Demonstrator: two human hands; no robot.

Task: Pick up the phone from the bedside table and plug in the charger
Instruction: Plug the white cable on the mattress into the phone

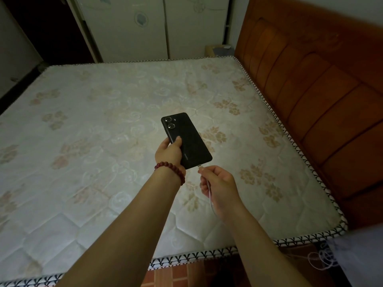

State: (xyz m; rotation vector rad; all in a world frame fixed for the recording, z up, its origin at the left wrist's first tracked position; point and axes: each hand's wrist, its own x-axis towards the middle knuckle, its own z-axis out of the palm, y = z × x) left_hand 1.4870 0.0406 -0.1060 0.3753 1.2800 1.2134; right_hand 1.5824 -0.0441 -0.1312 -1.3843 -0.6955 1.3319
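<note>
My left hand (170, 151) grips a black phone (189, 139) by its left edge, back side up, camera lenses at the far end, held above the mattress. A red bead bracelet sits on that wrist. My right hand (219, 187) pinches a white charger cable (209, 190) just behind its plug (200, 167). The plug tip is at the phone's bottom edge, touching or a hair apart; I cannot tell whether it is seated. The cable runs back under my right palm toward the wrist.
A bare quilted mattress (93, 141) with flower print fills the view below my hands. An orange-brown padded headboard (323, 112) stands along the right. White cabinet doors (145, 27) rise behind the bed. A tangle of thin cord (320, 258) lies at the lower right.
</note>
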